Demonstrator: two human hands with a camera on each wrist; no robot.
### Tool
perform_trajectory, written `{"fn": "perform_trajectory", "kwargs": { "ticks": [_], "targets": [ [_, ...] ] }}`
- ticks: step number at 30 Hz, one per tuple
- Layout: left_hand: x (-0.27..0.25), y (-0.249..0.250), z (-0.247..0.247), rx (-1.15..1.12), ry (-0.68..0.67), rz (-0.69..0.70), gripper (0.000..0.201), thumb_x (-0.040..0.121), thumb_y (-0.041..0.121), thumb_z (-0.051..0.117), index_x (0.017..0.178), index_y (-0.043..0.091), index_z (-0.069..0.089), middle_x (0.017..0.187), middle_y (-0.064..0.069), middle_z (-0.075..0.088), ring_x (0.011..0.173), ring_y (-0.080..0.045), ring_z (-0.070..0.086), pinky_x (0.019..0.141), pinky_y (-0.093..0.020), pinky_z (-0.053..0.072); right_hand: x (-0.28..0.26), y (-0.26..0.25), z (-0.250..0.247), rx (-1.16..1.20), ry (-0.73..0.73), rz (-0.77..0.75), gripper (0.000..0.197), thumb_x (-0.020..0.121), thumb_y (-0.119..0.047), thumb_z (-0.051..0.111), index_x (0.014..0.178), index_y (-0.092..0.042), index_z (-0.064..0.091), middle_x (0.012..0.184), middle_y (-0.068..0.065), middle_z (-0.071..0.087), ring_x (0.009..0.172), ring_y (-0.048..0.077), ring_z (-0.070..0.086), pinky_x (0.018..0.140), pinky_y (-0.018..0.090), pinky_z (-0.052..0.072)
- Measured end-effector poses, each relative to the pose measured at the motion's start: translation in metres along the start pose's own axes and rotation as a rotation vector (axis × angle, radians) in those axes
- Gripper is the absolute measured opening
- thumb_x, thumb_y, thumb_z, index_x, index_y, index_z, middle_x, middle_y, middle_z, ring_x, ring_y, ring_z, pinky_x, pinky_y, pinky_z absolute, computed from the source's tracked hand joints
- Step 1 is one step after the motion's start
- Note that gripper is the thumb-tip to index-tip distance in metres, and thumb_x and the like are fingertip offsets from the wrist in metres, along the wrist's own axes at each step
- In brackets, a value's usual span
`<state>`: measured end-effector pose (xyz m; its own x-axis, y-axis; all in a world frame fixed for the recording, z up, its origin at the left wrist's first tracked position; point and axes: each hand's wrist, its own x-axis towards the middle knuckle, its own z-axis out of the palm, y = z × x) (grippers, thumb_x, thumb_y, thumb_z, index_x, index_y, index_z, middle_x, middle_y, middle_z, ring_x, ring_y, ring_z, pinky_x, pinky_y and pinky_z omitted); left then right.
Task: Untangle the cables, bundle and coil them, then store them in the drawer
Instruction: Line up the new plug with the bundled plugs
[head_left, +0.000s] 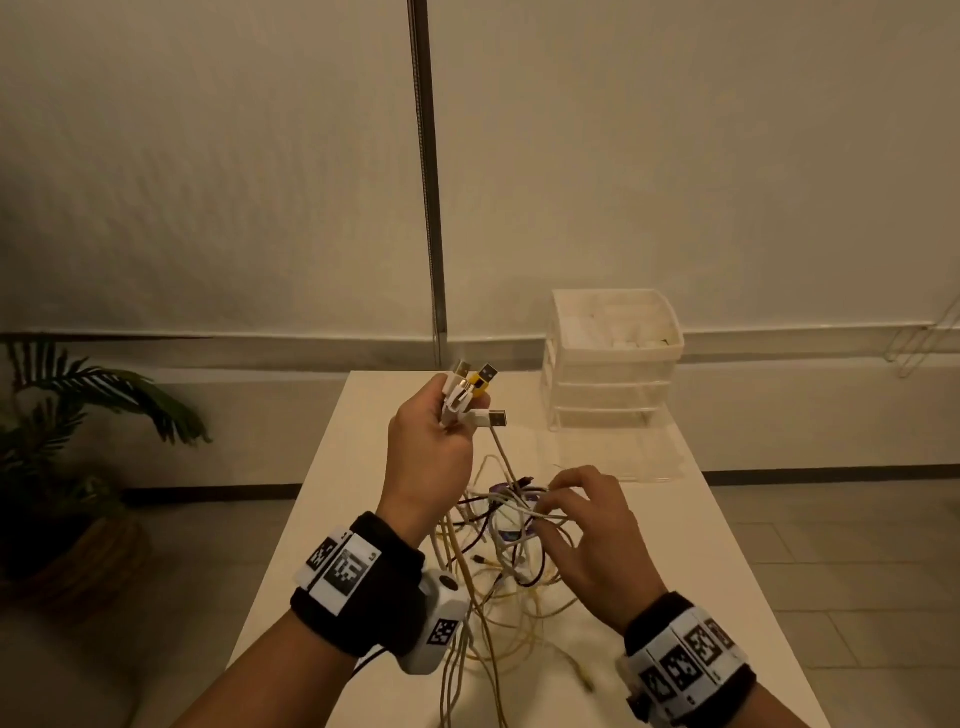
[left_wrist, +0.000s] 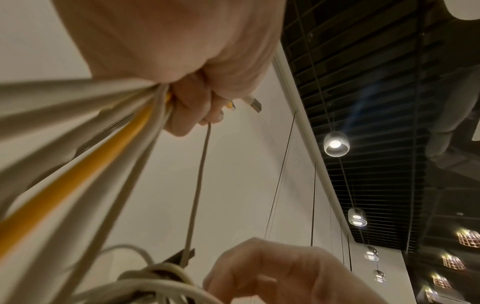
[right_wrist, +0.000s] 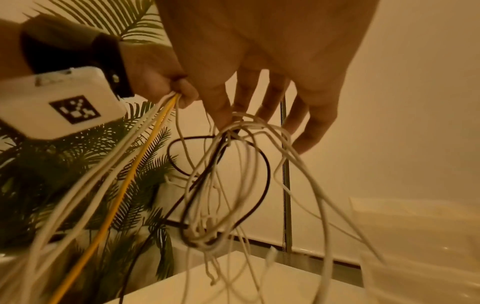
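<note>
My left hand (head_left: 457, 415) is raised above the white table (head_left: 363, 467) and grips a bunch of cable ends, with white and yellow USB plugs (head_left: 475, 387) sticking out above the fist. Their white and yellow cords (left_wrist: 78, 179) run down to a tangle of white, yellow and dark cables (head_left: 511, 525). My right hand (head_left: 550, 499) is lower and to the right, and pinches the knot (right_wrist: 233, 125) at the top of the tangle. The loops hang from it above the table. The plastic drawer unit (head_left: 613, 364) stands at the table's far right.
A clear drawer (head_left: 623, 460) looks pulled out at the foot of the drawer unit. Loose cable ends trail over the near part of the table (head_left: 519, 649). A potted palm (head_left: 78, 415) stands on the floor to the left. A wall with a metal strip (head_left: 428, 208) is behind.
</note>
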<state>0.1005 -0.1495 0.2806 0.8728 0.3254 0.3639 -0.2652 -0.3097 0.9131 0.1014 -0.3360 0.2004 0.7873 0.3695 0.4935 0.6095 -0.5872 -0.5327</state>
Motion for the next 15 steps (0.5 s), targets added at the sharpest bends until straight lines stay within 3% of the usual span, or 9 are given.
{"fn": "perform_trajectory", "kwargs": {
  "ticks": [3, 7, 11, 15],
  "targets": [
    [0.0026, -0.0030, 0.0019, -0.080, 0.006, -0.063, 0.036, 0.088, -0.001, 0.050, 0.080, 0.030, 0.065, 0.080, 0.005, 0.067, 0.054, -0.003, 0.049, 0.050, -0.028, 0.034, -0.0052, -0.0007, 0.0010, -0.192, 0.053, -0.137, 0.013, 0.078, -0.016, 0.068, 0.090, -0.020, 0.064, 0.101, -0.006, 0.060, 0.096, 0.020, 0.050, 0.077, 0.030, 0.039],
    [0.0048, -0.0036, 0.0019, -0.139, -0.008, -0.090, 0.028, 0.089, 0.006, 0.051, 0.081, 0.029, 0.065, 0.077, -0.001, 0.063, 0.049, -0.002, 0.042, 0.049, -0.026, 0.031, -0.0068, -0.0058, -0.0028, -0.282, 0.033, -0.213, 0.009, 0.075, -0.016, 0.062, 0.084, -0.019, 0.062, 0.094, -0.009, 0.064, 0.084, 0.020, 0.049, 0.071, 0.030, 0.032],
    [0.0029, 0.0034, 0.0022, -0.132, -0.066, -0.067, 0.027, 0.092, 0.000, 0.050, 0.086, 0.021, 0.065, 0.076, 0.001, 0.061, 0.048, -0.001, 0.044, 0.049, -0.025, 0.031, -0.0062, -0.0062, -0.0010, -0.199, -0.023, -0.085, 0.019, 0.074, -0.014, 0.057, 0.085, -0.026, 0.049, 0.079, -0.012, 0.058, 0.077, 0.018, 0.044, 0.068, 0.029, 0.031],
    [0.0032, 0.0039, 0.0040, -0.069, -0.038, -0.057, 0.031, 0.090, -0.002, 0.051, 0.084, 0.024, 0.066, 0.080, 0.000, 0.066, 0.049, -0.001, 0.045, 0.050, -0.026, 0.033, -0.0072, -0.0052, 0.0027, 0.002, -0.052, 0.096, 0.026, 0.076, -0.020, 0.058, 0.099, -0.032, 0.054, 0.087, -0.029, 0.051, 0.083, 0.001, 0.044, 0.073, 0.018, 0.031]
  ]
}}
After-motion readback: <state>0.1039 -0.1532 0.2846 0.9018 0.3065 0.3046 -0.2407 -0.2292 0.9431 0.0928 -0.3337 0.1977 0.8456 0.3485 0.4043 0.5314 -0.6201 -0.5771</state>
